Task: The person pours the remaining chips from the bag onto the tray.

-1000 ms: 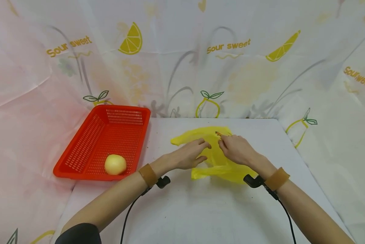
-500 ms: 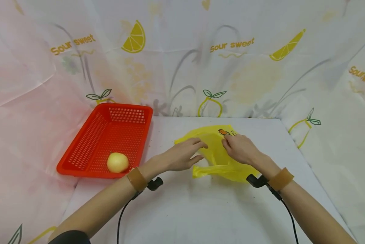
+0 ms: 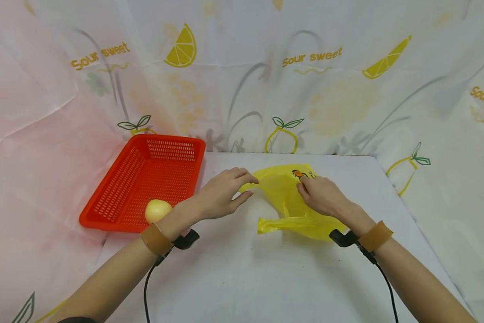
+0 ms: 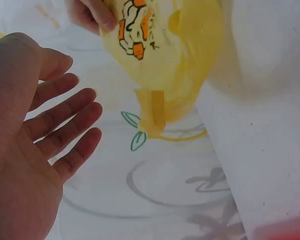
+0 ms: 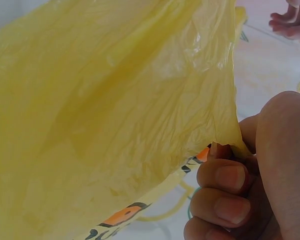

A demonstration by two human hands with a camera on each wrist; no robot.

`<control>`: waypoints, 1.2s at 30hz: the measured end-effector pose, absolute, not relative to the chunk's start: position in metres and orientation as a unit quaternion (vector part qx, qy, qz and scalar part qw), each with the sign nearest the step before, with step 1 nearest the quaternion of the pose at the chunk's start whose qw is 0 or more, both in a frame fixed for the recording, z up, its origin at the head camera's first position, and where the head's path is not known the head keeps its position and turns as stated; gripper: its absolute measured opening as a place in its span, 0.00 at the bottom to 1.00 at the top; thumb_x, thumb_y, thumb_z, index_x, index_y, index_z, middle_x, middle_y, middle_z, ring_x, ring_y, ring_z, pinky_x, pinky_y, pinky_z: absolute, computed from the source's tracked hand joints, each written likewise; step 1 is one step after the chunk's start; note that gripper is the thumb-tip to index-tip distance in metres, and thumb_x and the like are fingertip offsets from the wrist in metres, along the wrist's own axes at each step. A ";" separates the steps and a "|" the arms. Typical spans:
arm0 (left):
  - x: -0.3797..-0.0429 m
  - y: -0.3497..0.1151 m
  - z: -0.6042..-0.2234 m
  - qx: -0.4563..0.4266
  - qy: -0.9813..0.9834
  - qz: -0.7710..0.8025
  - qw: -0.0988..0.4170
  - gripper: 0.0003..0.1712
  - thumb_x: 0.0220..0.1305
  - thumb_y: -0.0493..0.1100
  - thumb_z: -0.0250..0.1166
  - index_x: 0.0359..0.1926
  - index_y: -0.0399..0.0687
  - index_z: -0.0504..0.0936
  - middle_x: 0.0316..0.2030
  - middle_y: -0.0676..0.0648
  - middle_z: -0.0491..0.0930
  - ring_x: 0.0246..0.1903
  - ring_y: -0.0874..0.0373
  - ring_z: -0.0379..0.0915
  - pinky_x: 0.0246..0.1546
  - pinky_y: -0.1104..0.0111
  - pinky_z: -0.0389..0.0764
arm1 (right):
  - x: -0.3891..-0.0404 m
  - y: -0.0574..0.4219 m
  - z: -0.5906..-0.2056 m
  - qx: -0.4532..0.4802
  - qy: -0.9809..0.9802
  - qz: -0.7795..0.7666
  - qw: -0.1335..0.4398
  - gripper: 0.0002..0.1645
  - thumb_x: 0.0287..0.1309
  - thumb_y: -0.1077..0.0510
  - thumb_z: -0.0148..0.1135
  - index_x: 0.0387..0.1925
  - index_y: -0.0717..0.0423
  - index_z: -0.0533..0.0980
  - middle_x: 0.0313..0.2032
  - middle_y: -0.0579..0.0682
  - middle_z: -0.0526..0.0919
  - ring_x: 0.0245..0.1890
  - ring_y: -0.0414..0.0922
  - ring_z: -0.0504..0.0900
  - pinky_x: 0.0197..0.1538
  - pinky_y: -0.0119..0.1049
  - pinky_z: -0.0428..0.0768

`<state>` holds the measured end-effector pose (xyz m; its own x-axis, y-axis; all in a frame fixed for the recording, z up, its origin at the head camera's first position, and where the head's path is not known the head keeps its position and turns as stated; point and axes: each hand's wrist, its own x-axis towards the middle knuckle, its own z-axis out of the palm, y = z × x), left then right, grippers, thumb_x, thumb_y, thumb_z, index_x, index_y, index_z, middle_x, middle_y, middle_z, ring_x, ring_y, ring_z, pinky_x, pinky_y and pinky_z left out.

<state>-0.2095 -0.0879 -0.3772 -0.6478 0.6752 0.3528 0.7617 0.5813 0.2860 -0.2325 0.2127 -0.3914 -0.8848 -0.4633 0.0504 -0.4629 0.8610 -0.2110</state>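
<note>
A thin yellow plastic bag (image 3: 286, 197) with an orange and black print hangs over the right half of the table. Its edge is pinched between the thumb and curled fingers of my right hand (image 3: 322, 195), as the right wrist view also shows. My left hand (image 3: 219, 193) hovers left of the bag, apart from it, its fingers spread and slightly bent around nothing. In the left wrist view the palm of that left hand (image 4: 30, 135) is bare. A pale yellow round fruit (image 3: 157, 211) lies in the red basket, partly covered by my left forearm.
The red perforated plastic basket (image 3: 143, 172) stands at the back left of the white table (image 3: 242, 278). A white curtain (image 3: 242, 80) printed with lemons rises behind the table. Each wrist wears a brown strap (image 3: 372, 236) with a small black camera and a cable.
My left hand has moved left, away from the bag and toward the basket. My right hand keeps its pinch on the bag's edge. The view has shifted slightly.
</note>
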 end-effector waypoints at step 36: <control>-0.238 -0.269 -0.427 -0.157 -0.967 -0.198 -0.044 0.23 0.65 0.45 0.62 0.58 0.42 0.74 0.53 0.43 0.76 0.53 0.48 0.71 0.54 0.51 0.74 | -0.234 0.210 -0.389 -0.245 0.962 -0.123 0.018 0.21 0.71 0.53 0.42 0.20 0.52 0.65 0.12 0.45 0.61 0.10 0.42 0.59 0.19 0.33 0.61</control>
